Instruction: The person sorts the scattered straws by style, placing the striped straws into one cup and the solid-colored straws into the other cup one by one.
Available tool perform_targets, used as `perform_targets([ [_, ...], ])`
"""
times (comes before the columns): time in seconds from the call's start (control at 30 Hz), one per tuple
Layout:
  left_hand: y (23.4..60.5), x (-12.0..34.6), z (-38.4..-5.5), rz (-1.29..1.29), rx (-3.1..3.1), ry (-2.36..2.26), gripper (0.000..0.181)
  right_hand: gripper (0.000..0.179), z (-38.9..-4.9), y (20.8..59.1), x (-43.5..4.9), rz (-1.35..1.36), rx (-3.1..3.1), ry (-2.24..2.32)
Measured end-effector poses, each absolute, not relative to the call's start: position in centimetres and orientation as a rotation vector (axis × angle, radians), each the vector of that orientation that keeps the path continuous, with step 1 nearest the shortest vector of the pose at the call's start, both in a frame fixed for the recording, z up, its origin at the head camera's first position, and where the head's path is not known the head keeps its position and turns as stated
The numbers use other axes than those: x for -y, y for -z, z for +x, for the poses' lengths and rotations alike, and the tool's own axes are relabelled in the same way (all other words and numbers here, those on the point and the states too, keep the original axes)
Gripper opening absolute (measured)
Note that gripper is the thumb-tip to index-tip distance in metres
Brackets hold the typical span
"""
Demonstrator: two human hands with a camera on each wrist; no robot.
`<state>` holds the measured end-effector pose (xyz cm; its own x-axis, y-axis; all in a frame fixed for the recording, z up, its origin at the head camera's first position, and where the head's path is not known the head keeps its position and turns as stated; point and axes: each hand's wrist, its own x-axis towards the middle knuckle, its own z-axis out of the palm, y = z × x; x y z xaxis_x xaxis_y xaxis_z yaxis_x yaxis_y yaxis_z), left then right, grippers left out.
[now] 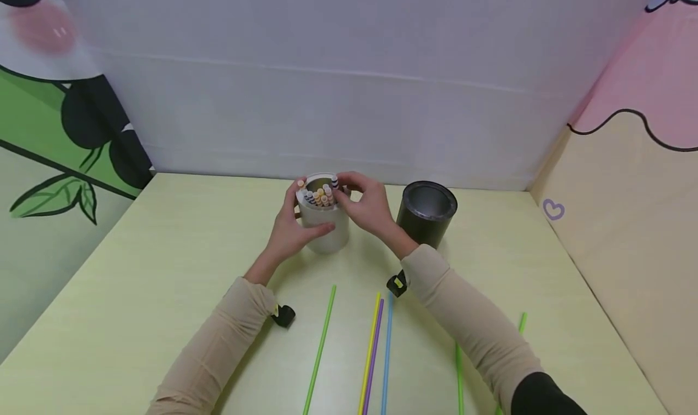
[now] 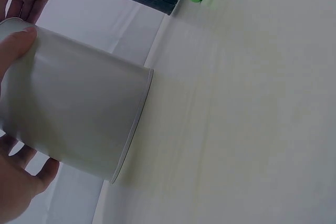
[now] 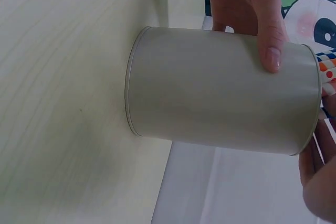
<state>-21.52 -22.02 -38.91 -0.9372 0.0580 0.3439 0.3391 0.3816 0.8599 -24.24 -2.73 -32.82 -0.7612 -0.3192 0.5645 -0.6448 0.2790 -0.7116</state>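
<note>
A white cylindrical container (image 1: 325,236) stands near the back of the table and holds a bunch of short patterned paper straws (image 1: 322,197). My left hand (image 1: 289,230) grips its left side, thumb across the front; the right wrist view also shows this thumb on the container (image 3: 210,87). At the right of the rim, my right hand (image 1: 368,204) pinches a dark-striped straw (image 1: 335,182) between thumb and forefinger. Its other fingers are largely hidden. In the left wrist view the container (image 2: 79,98) blocks sight of the straws.
A dark open cylinder (image 1: 428,212) stands right of the white container, close to my right wrist. Long straws lie toward the front: green (image 1: 320,348), yellow (image 1: 369,354), purple (image 1: 374,354), blue (image 1: 387,354), and further green ones (image 1: 459,378) partly under my right arm. A white wall backs the table.
</note>
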Motion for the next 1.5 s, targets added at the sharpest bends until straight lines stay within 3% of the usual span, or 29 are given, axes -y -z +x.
perform_targets([
  [0.4,38.4,21.8,-21.3,-0.341,2.385,1.591,0.103,0.031,-23.7,31.6,1.3,0.773,2.193,-1.685],
  [0.7,35.2,20.7,-19.1,-0.362,2.394,1.596,0.098,0.030,-23.1,30.8,-0.6,0.738,2.167,-1.632],
  [1.17,35.2,20.8,-18.8,-0.317,2.436,1.581,0.098,0.028,-22.6,29.8,-7.8,0.615,2.184,-1.587],
  [1.37,36.6,21.2,-19.9,-0.298,2.442,1.581,0.102,0.037,-22.5,30.6,-12.0,0.497,2.313,-1.441],
  [1.5,38.0,21.6,-21.2,-0.287,2.447,1.577,0.105,0.055,-22.4,31.5,-13.9,0.471,2.474,-1.360],
])
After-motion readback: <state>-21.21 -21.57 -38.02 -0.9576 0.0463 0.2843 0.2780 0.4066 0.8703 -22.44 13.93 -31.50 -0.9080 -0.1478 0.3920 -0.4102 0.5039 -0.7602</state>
